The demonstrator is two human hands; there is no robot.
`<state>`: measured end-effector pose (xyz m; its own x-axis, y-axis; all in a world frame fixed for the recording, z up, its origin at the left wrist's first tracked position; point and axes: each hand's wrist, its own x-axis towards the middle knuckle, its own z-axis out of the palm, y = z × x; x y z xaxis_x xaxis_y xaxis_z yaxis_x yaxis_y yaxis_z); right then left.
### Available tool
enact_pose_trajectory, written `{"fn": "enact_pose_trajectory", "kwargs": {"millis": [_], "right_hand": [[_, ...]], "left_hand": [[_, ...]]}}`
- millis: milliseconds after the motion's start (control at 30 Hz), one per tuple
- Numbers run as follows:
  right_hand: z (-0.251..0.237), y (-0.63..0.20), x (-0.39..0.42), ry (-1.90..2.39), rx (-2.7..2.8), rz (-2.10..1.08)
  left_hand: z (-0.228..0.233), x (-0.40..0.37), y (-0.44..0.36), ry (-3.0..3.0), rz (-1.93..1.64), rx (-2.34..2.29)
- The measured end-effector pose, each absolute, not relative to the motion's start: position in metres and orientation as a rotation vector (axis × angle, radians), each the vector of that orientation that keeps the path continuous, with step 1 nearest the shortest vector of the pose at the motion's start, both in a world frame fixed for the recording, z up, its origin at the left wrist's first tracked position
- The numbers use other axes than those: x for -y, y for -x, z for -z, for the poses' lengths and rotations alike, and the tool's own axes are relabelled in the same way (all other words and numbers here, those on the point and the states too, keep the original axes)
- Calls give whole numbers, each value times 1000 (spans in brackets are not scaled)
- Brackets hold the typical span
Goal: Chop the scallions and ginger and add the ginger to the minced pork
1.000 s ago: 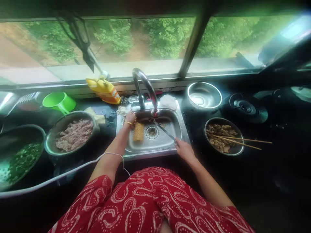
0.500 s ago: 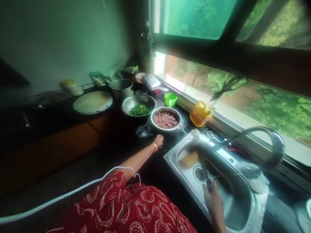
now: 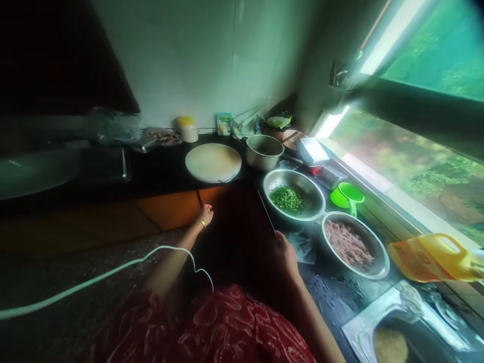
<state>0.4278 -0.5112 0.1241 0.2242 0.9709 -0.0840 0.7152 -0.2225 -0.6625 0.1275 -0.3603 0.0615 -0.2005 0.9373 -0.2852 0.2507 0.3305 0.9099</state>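
My right hand (image 3: 285, 257) is closed around the handle of a knife (image 3: 266, 210). Its dark blade points up and away, with a bright thin edge, just left of the steel bowl of chopped greens (image 3: 321, 204). My left hand (image 3: 207, 214), with a gold bangle at the wrist, is curled closed in front of the orange-brown cabinet front. No object shows in it. Beyond both hands a round white chopping board (image 3: 214, 162) lies on the dark counter. A steel bowl of pinkish chopped pieces (image 3: 351, 244) stands right of my right hand.
A deep pot (image 3: 264, 151) stands beside the board. Along the window are a green cup (image 3: 347, 195) and a yellow plastic container (image 3: 434, 257). The steel sink (image 3: 359, 322) is at lower right. A white cable (image 3: 113, 275) crosses in front of my left arm.
The view has swung left, away from the sink toward the board. My right hand has carried the knife out of the sink to beside the bowls. My left hand stays closed, now farther left.
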Motion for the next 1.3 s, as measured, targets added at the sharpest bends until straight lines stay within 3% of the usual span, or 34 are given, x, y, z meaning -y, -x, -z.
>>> {"fn": "enact_pose_trajectory", "kwargs": {"millis": [233,500,733,1000,1300], "right_hand": [[-131,-330,365,1918,1783,-744],[-102,-282,222,1771,1916,-876],[-94,-266,106,1860,2005,-951],[-88,-231,55,1960,2086,-967],[-108,-183,19,2301,2253,-817]], "left_hand": [[-78,262,-38,-1287,-1053,-1768],[-75,136,-34,-1550,-779,-1823],[-46,38,-24,-1769,-616,-1751],[4,14,12,-2134,-847,-1690],[16,16,23,-2225,-978,-1551]]}}
